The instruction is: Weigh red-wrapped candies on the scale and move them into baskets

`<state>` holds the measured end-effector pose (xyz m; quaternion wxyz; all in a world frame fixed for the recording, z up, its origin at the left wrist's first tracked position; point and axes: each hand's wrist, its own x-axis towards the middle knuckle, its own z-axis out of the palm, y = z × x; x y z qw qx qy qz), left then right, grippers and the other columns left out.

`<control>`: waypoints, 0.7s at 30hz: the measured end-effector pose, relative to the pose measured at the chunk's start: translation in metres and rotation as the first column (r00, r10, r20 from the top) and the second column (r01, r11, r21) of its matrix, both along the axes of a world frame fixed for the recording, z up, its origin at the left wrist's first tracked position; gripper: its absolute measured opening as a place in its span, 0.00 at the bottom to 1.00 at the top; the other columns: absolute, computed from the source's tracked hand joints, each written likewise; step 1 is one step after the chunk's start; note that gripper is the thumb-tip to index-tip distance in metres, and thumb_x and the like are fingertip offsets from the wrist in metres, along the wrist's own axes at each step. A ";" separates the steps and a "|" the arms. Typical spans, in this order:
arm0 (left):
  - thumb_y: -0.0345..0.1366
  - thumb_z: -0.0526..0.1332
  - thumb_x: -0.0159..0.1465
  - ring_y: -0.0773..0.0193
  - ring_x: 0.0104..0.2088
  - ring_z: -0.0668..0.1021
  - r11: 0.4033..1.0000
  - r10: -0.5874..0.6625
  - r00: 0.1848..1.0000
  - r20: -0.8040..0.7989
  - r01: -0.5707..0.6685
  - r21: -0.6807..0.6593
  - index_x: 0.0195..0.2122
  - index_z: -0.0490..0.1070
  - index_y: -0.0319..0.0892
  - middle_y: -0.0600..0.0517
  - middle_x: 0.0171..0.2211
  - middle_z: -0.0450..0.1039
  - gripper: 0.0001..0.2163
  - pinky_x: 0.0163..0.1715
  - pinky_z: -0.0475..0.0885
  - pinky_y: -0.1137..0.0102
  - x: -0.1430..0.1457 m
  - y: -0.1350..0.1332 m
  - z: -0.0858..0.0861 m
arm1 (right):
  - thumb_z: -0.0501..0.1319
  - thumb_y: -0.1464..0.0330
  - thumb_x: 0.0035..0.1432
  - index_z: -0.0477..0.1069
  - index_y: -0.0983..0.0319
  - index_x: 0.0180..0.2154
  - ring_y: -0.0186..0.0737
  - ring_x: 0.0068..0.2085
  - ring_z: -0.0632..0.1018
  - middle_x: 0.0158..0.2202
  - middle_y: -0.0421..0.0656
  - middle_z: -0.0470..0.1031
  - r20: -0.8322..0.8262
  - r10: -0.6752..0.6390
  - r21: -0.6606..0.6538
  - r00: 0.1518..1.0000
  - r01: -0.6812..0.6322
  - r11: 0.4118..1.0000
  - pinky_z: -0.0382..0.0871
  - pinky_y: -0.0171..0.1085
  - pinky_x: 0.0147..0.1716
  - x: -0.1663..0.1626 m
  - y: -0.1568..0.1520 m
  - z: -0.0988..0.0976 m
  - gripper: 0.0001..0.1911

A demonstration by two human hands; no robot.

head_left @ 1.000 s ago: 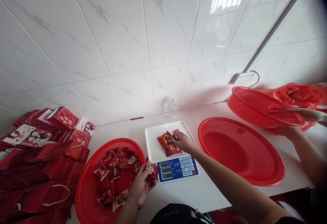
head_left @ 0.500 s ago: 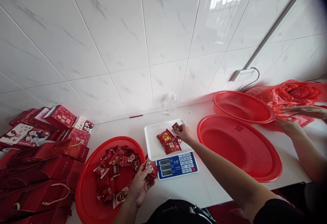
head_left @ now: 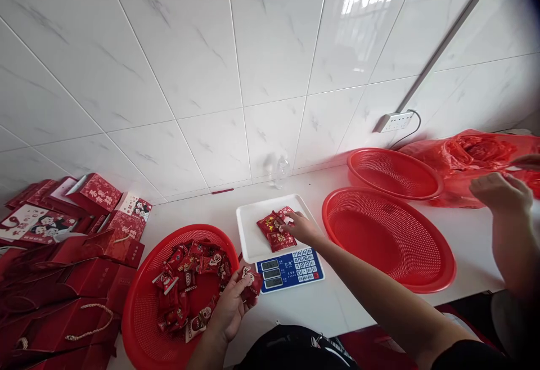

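My left hand [head_left: 230, 307] is curled around a few red candy packets [head_left: 251, 281] beside a red mesh basket [head_left: 139, 314] holding several more wrapped candies [head_left: 189, 280]. My right hand [head_left: 298, 226] reaches over the white tray of a digital scale [head_left: 253, 229], fingers pinched on a small red packet [head_left: 285, 212] next to two packets [head_left: 276, 232] lying on the tray. The scale's blue keypad [head_left: 291, 269] faces me.
An empty large red basket [head_left: 388, 240] sits right of the scale, a smaller one [head_left: 392, 173] behind it. Another person's hands [head_left: 500, 190] work at red plastic bags [head_left: 472, 156] far right. Red gift boxes and bags [head_left: 63, 246] pile at left. A wall socket [head_left: 392, 122] hangs above.
The other person set the smaller red basket down behind the large one and drew their hands back. My right hand lifted a packet off the tray pile, then lowered it beside the others.
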<state>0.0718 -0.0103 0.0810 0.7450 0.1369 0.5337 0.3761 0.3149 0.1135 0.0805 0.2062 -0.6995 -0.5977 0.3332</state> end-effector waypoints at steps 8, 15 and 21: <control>0.43 0.67 0.49 0.68 0.28 0.74 0.948 -0.227 0.951 -0.208 0.265 0.177 0.42 0.68 0.43 0.50 0.36 0.74 0.21 0.24 0.66 0.76 0.011 -0.009 -0.002 | 0.54 0.61 0.56 0.69 0.61 0.44 0.39 0.37 0.75 0.39 0.44 0.74 -0.347 0.233 -0.063 0.908 -0.271 0.960 0.68 0.38 0.37 -0.027 -0.077 -0.002 0.17; 0.41 0.68 0.48 0.63 0.31 0.75 0.826 -0.320 0.886 -0.334 0.434 0.359 0.32 0.69 0.41 0.50 0.29 0.74 0.14 0.30 0.69 0.73 0.031 -0.012 -0.003 | 0.61 0.61 0.49 0.67 0.62 0.30 0.32 0.27 0.72 0.26 0.38 0.71 -0.666 0.080 -0.265 0.742 -0.335 0.904 0.64 0.32 0.27 -0.044 -0.131 0.003 0.12; 0.50 0.62 0.53 0.64 0.30 0.75 0.873 -0.340 0.902 -0.267 0.409 0.267 0.38 0.69 0.42 0.50 0.33 0.73 0.18 0.28 0.70 0.71 0.032 -0.012 0.002 | 0.63 0.54 0.46 0.63 0.62 0.28 0.29 0.24 0.67 0.22 0.34 0.66 -0.765 -0.125 -0.314 0.631 -0.196 0.929 0.60 0.32 0.26 -0.037 -0.135 -0.001 0.19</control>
